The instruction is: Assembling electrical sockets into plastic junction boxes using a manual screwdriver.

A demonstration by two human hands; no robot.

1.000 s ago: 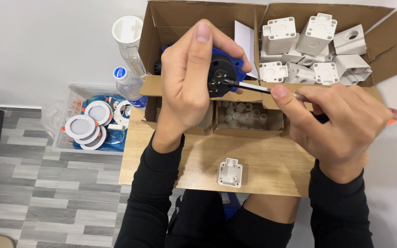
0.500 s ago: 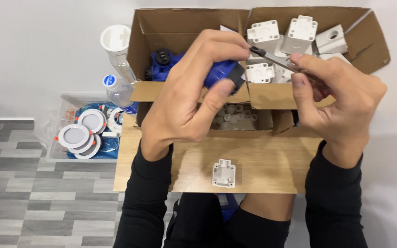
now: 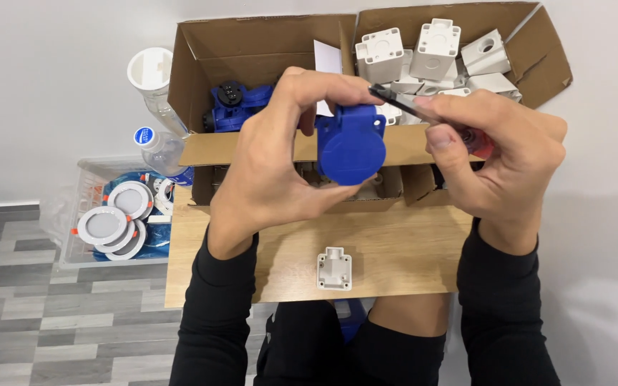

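Observation:
My left hand (image 3: 273, 164) grips a blue socket (image 3: 350, 143) with a round hinged lid, held above the cardboard box with the lid facing me. My right hand (image 3: 498, 154) holds a screwdriver (image 3: 423, 114) with a dark shaft and a red handle; its tip points up and left, just beside the socket's upper right corner. On the wooden board (image 3: 395, 250) below my hands lies one small white plastic base (image 3: 334, 269).
An open cardboard box (image 3: 252, 50) holds more blue sockets (image 3: 234, 104) on the left and several white plastic housings (image 3: 434, 46) on the right. A clear bin (image 3: 87, 214) with round white lamps (image 3: 112, 221) and two plastic bottles (image 3: 162, 154) stand at the left.
My left hand has turned the socket from its dark inner side to its blue lid. The screwdriver tip has come out of the socket and sits beside it.

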